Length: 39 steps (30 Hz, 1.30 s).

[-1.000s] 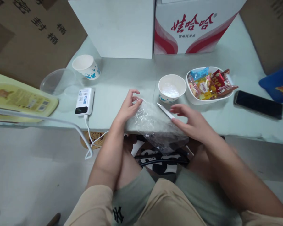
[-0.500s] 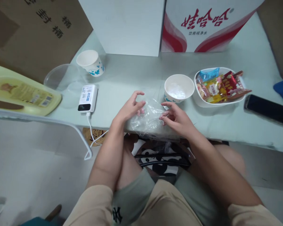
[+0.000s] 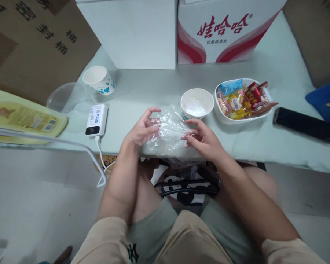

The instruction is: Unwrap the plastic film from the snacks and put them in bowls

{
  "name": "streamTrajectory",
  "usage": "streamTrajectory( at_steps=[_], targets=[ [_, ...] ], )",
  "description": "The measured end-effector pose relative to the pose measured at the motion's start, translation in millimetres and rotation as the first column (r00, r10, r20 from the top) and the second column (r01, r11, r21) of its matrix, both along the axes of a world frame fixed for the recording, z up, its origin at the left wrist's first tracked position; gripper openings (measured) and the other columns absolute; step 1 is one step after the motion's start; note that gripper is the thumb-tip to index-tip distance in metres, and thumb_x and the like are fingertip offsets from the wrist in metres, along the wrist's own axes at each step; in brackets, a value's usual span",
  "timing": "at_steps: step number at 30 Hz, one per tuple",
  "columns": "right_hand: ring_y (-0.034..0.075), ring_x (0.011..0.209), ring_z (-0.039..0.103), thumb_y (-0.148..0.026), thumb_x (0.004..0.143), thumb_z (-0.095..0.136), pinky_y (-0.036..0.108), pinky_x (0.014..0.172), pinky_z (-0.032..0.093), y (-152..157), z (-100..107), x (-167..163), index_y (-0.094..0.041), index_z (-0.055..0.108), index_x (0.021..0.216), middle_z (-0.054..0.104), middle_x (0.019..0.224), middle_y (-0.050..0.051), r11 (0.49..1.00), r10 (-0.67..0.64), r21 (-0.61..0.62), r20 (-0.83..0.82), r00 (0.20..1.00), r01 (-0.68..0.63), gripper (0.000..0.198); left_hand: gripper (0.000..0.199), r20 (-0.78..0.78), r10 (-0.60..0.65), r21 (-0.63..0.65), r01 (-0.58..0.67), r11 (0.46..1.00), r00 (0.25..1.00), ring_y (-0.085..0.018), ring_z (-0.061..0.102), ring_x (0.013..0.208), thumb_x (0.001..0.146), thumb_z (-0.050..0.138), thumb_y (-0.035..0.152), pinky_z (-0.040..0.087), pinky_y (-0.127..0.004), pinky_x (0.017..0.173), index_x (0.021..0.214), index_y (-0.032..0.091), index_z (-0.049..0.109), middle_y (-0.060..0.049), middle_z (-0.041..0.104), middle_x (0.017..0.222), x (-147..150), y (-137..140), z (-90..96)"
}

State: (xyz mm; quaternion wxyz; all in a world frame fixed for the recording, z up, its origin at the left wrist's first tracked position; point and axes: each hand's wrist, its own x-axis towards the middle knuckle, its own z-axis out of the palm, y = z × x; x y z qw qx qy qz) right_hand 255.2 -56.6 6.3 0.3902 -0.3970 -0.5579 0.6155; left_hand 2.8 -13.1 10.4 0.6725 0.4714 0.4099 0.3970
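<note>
A crumpled sheet of thin clear plastic film (image 3: 170,128) is spread between my hands at the table's front edge; whether it is a bag, I cannot tell. My right hand (image 3: 202,139) pinches its right side between thumb and fingers, drawing creases in it. On the other side, my left hand (image 3: 144,128) has its fingers apart and curved, touching the film's left side. Just behind the film stands a paper cup (image 3: 197,104) with crumpled clear plastic inside. To its right, a white bowl (image 3: 233,119) holds several wrapped snacks (image 3: 242,101).
A white power bank (image 3: 96,120) with a cable, a second paper cup (image 3: 100,80), a clear plastic lid or bowl (image 3: 68,99) and a yellow bottle (image 3: 27,119) lie left. A black phone (image 3: 304,124) and blue object (image 3: 326,101) are right. Boxes (image 3: 132,36) line the back.
My right hand's fingers have closed onto the film, which is now pulled into creases toward it. My left hand remains spread at the other side. The whole view has shifted slightly.
</note>
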Motion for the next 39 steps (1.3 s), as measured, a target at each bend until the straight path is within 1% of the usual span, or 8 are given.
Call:
streamTrajectory(
  at_steps=[5, 11, 17, 20, 26, 30, 35, 39],
  targets=[
    [0.020, 0.077, 0.072, -0.032, 0.082, 0.071, 0.037, 0.071, 0.061, -5.1, -11.6, -6.9, -0.027, 0.043, 0.141, 0.075, 0.094, 0.004, 0.999, 0.042, -0.034, 0.153, 0.987, -0.038, 0.066, 0.079, 0.000, 0.241, 0.048, -0.241, 0.969, 0.970, -0.003, 0.034, 0.042, 0.057, 0.093, 0.045, 0.022, -0.019, 0.039, 0.121, 0.029, 0.049, 0.004, 0.054, 0.076, 2.9, 3.1, 2.4],
    [0.018, 0.063, 0.070, -0.028, 0.090, 0.063, 0.042, 0.076, 0.063, -8.0, -6.3, -13.4, -0.030, 0.032, 0.151, 0.074, 0.087, 0.001, 0.996, -0.076, 0.042, 0.040, 0.996, 0.074, 0.068, 0.082, 0.011, 0.372, -0.082, -0.370, 0.925, 0.928, -0.016, 0.061, 0.057, 0.073, 0.066, 0.079, 0.042, -0.023, 0.050, 0.134, 0.030, 0.042, -0.003, 0.063, 0.082, 3.3, 7.9, -5.5],
    [0.018, 0.067, 0.070, -0.039, 0.096, 0.060, 0.042, 0.077, 0.065, -5.8, -3.4, -13.1, -0.033, 0.037, 0.148, 0.073, 0.092, 0.002, 0.967, -0.218, 0.127, -0.034, 0.975, 0.221, 0.058, 0.113, 0.054, -0.026, -0.169, 0.035, 0.985, 0.998, -0.032, 0.075, 0.088, 0.071, 0.075, 0.072, 0.058, -0.040, 0.071, 0.156, 0.037, 0.009, -0.011, 0.073, 0.103, 7.3, -14.6, -2.2],
    [0.019, 0.070, 0.071, -0.041, 0.094, 0.062, 0.043, 0.080, 0.064, -6.3, -6.6, -12.6, -0.030, 0.047, 0.141, 0.073, 0.090, 0.003, 0.971, -0.204, 0.127, -0.020, 0.979, 0.205, 0.051, 0.122, -0.036, 0.037, 0.015, -0.036, 0.999, 0.999, -0.022, 0.074, 0.077, 0.070, 0.089, 0.037, 0.056, -0.033, 0.070, 0.157, 0.038, 0.005, -0.003, 0.073, 0.092, 9.9, -21.8, -3.4],
    [0.021, 0.085, 0.072, -0.036, 0.084, 0.075, 0.045, 0.090, 0.060, -7.4, 2.0, -2.9, -0.030, 0.052, 0.141, 0.075, 0.105, 0.006, 0.991, -0.059, 0.123, 0.041, 0.997, 0.054, 0.062, 0.049, -0.074, 0.161, 0.260, -0.137, 0.956, 0.984, -0.014, 0.069, 0.076, 0.079, 0.079, 0.031, 0.055, -0.027, 0.076, 0.123, 0.025, 0.058, 0.000, 0.070, 0.082, 6.9, -33.1, -0.3],
    [0.019, 0.091, 0.070, -0.026, 0.079, 0.073, 0.040, 0.087, 0.060, -5.3, 5.5, -0.6, -0.030, 0.050, 0.146, 0.072, 0.120, 0.007, 0.974, 0.119, 0.183, 0.085, 0.989, -0.133, 0.071, 0.052, -0.342, 0.071, 0.338, 0.052, 0.940, 0.937, -0.015, 0.066, 0.081, 0.075, 0.081, 0.027, 0.053, -0.027, 0.077, 0.123, 0.022, 0.064, -0.002, 0.069, 0.088, 3.3, -43.1, 6.4],
    [0.016, 0.071, 0.064, -0.020, 0.084, 0.062, 0.036, 0.076, 0.056, 0.3, -8.2, -8.2, -0.025, 0.073, 0.110, 0.072, 0.095, 0.005, 0.959, -0.098, 0.282, 0.369, 0.924, -0.011, 0.029, 0.019, -0.653, 0.259, 0.497, 0.144, 0.855, 0.712, -0.016, 0.060, 0.075, 0.084, 0.069, 0.029, 0.051, -0.030, 0.076, 0.101, 0.021, 0.075, -0.002, 0.064, 0.082, 7.1, -39.6, 5.0],
    [0.021, 0.081, 0.063, -0.027, 0.084, 0.063, 0.039, 0.079, 0.053, -0.1, -6.3, -13.3, -0.022, 0.072, 0.084, 0.064, 0.099, 0.010, 0.891, -0.307, 0.436, 0.373, 0.876, 0.127, 0.010, 0.012, -0.609, 0.432, 0.644, 0.097, 0.758, 0.665, -0.026, 0.059, 0.110, 0.081, 0.071, 0.033, 0.050, -0.041, 0.095, 0.082, 0.022, 0.077, -0.010, 0.062, 0.107, 10.6, -36.5, 5.6]
  ],
)
